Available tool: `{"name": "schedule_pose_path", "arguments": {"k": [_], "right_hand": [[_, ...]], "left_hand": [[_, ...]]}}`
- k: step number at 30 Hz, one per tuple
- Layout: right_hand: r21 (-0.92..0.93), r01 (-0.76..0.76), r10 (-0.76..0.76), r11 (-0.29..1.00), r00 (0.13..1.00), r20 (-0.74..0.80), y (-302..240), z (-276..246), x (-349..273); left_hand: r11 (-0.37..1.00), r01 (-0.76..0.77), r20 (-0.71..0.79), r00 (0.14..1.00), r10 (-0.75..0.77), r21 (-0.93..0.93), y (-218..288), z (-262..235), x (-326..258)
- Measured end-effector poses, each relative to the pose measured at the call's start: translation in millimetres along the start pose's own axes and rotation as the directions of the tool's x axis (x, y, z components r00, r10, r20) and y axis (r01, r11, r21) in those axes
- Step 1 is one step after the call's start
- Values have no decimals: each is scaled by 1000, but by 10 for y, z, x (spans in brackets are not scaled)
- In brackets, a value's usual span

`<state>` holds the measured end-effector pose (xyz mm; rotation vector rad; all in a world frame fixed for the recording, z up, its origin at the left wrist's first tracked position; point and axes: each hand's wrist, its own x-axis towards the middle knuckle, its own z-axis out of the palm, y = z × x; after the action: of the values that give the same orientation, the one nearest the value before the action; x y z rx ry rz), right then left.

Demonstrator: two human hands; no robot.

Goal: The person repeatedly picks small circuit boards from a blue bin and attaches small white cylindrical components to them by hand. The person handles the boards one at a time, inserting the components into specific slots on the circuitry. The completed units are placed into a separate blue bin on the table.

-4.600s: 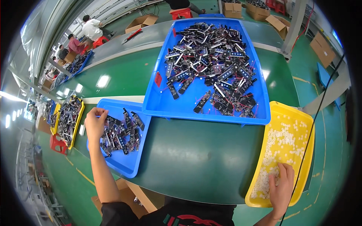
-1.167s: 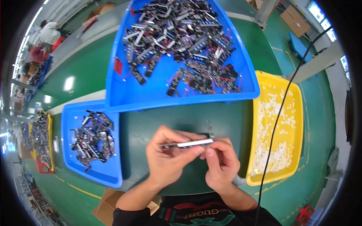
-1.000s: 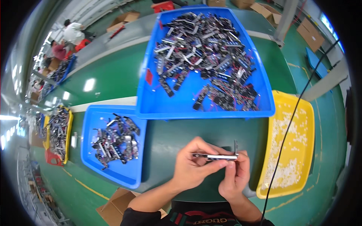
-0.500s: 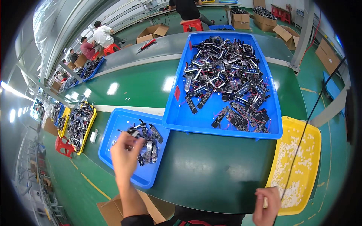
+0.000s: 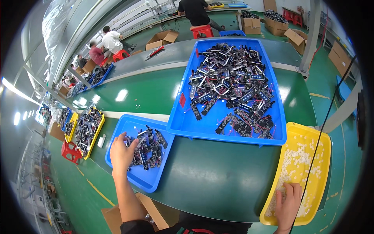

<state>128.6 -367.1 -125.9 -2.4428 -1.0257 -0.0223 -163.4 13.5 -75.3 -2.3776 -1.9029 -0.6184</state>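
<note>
Station of two bare hands, as seen from beside the workbench [image 5: 218, 171].

Item: left hand [image 5: 122, 154], over the left edge of the small blue tray [image 5: 150, 183]. Thumb and fingers apart, nothing visible between them. Half a second ago it held a dark board above this tray; the board has since left the fingers and presumably lies in the heap, though which one cannot be told.

Item: small circuit boards [image 5: 156, 154], dark, heaped from the small tray's middle toward its far right corner; the near end is bare blue.

Item: right hand [image 5: 288, 204], formerly outside the near left corner of the yellow tray [image 5: 324, 163], now inside its near end. Fingertips curl down among small white rings [image 5: 294, 165]; whether any is pinched cannot be told.

Item: large blue tray [image 5: 194, 126], beyond the hands, its near left corner against the small tray's far right corner. Loaded with boards and thin red wires [image 5: 237, 78], densest toward the far edge; untouched.

Effect on the work: the hands, now parted, attend to separate trays, left emptied at the boards, right among the rings.

Item: black cable [image 5: 311, 167], slanting across the view of the yellow tray.
</note>
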Motion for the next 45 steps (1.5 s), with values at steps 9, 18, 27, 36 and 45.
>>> {"name": "schedule_pose_path", "arguments": {"k": [9,18,27,36,45], "right_hand": [[113,0,5,994,999,-42,73,52,-11],[152,41,-31,988,997,-67,41,32,-2],[174,53,-42,983,997,-68,-53,15,39],[254,17,11,967,994,-110,-29,43,9],[38,87,-83,995,990,-111,-41,28,74]], "left_hand": [[739,-627,3,762,647,-247,1588,193,96],[719,-654,349,634,690,-234,2133,1203,506],[699,-559,398,575,715,-447,2050,1159,517],[670,-212,324,747,580,-712,1766,760,468],[-165,580,410,723,556,-798,1500,268,-209]]}}
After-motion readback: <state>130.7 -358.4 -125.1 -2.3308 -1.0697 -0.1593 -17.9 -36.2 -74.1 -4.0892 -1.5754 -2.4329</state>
